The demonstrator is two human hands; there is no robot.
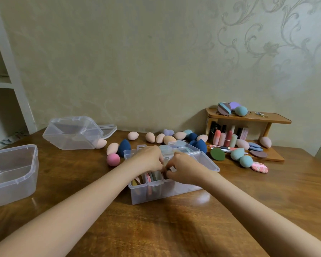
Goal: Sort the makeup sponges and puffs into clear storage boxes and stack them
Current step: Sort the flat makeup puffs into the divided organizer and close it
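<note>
A clear storage box [157,196] stands open in the middle of the wooden table, with flat puffs [150,177] on edge inside it. My left hand [150,158] and my right hand [183,168] meet over the box, fingers pinched together around something small that I cannot make out. Behind the box, loose egg-shaped sponges lie scattered: a pink sponge [113,159], a dark blue sponge [124,147] and several peach sponges [150,137]. An empty clear box [13,175] sits at the left. Another clear box [74,133] lies tilted at the back left.
A small wooden shelf [248,117] at the back right carries lipsticks [224,138], puffs and sponges. A green puff [217,154] and teal sponges [246,161] lie in front of it. A white shelving unit [9,84] stands at the far left.
</note>
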